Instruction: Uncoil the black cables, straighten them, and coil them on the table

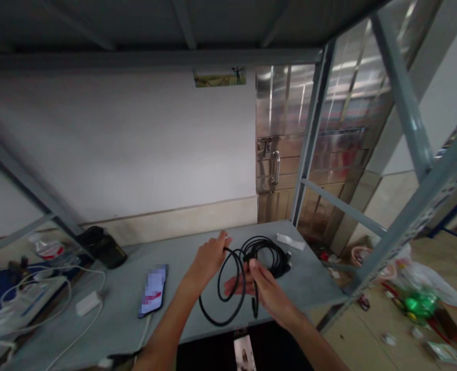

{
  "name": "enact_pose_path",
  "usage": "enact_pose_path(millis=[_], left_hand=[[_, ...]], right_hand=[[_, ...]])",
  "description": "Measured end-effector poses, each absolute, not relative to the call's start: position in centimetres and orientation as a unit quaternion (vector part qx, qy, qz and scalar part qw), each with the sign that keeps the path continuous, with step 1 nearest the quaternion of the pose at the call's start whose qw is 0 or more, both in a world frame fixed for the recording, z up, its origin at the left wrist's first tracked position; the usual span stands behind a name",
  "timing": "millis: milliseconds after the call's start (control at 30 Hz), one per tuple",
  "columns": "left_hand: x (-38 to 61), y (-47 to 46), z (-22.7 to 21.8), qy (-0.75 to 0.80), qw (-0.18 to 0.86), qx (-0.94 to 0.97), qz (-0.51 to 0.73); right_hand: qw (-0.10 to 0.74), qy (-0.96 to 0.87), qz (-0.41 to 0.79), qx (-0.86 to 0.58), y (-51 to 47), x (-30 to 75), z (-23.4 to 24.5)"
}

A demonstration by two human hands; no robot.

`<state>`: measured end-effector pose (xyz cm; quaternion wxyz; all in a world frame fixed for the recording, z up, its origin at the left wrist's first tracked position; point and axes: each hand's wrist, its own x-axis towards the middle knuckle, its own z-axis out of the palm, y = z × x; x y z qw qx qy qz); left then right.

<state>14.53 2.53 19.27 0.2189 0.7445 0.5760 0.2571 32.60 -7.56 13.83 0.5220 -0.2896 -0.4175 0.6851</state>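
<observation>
The left hand and right hand are bare, as are the slim forearms. Below the front edge of the table, what looks like black clothing carries a pale, narrow rectangular patch with blurred darker marks.

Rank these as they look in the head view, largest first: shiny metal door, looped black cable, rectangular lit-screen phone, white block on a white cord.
1. Shiny metal door, though farther back
2. Black cable, by its overall outline
3. Phone
4. White block
</observation>
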Motion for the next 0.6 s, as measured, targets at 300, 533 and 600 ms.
enact_pose_path(millis=[300,533,600], left_hand=[[16.8,-3.0,17.6,0.553,0.107,0.818,0.118],[16.0,-16.3,12.7,0.357,0.197,0.845,0.346],[15.1,-19.3,9.7,0.32,0.288,0.833,0.348]], right_hand=[[0.627,-0.201,0.672,-0.339,-10.2,31.1,12.7],[0.65,-0.151,0.648,-0.367,-10.0,36.0,10.6],[0.657,-0.125,0.645,-0.369,-10.1,36.6,10.3]])
